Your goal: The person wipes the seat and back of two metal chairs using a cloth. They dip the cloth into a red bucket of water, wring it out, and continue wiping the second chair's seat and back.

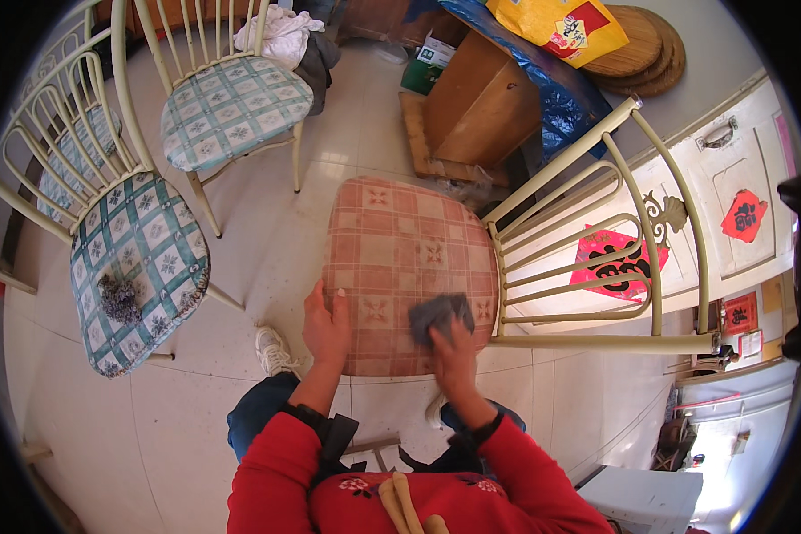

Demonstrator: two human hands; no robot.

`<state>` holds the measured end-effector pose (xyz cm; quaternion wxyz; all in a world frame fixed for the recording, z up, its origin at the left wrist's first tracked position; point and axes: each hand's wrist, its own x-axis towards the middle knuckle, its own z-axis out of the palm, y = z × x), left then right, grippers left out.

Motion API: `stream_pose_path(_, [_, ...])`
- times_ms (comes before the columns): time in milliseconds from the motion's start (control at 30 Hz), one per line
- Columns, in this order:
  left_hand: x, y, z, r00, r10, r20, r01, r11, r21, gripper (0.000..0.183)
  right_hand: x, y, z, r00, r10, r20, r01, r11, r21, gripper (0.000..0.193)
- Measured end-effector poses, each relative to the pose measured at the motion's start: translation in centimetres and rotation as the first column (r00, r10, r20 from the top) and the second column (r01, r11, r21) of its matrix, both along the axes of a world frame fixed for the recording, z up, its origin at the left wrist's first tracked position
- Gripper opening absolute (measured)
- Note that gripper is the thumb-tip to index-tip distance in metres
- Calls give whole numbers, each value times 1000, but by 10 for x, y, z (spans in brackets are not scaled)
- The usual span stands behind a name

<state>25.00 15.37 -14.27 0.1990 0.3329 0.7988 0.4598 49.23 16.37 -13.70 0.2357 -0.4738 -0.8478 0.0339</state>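
Observation:
In front of me is a chair with a red-and-white checked seat (392, 249) and a cream metal backrest (587, 258) to the right. At the seat's left edge is my left hand (326, 325), gripping it with the thumb over the top. My right hand (455, 358) presses a dark grey cloth (438, 319) onto the seat's near right part, close to the backrest. The cloth is bunched and slightly blurred, and my fingertips are partly hidden against it.
A chair with a green-and-white checked seat (142, 240) stands left, a dark scrubbing clump (120, 298) on it. Another green checked chair (236, 107) is behind. Beyond my chair lies a wooden cabinet (485, 98). A white door (748, 169) is at right.

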Motion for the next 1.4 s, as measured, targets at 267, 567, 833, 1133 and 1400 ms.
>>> stream_pose_path(267, [-1, -1, -2, 1000, -22, 2, 22, 1000, 7, 48, -7, 23, 6, 997, 75, -29, -76, 997, -6, 38])
stream_pose_path(567, [-2, -2, 9, 998, -20, 66, 21, 1000, -11, 48, -72, 214, -5, 999, 17, -31, -17, 1000, -2, 41])
stream_pose_path(833, [-4, 1, 10, 999, 10, 51, -10, 1000, 1, 47, -105, 290, 2, 999, -42, 26, 46, 988, -149, 40])
stream_pose_path(1133, [-1, 2, 5, 998, 30, 46, -32, 999, 28, 45, -83, 196, -10, 999, 46, -11, -46, 999, 19, 40])
stream_pose_path(1400, [-1, 0, -3, 994, 48, 101, -54, 997, 57, 48, -29, -8, 4, 985, 169, -27, -169, 985, -22, 39])
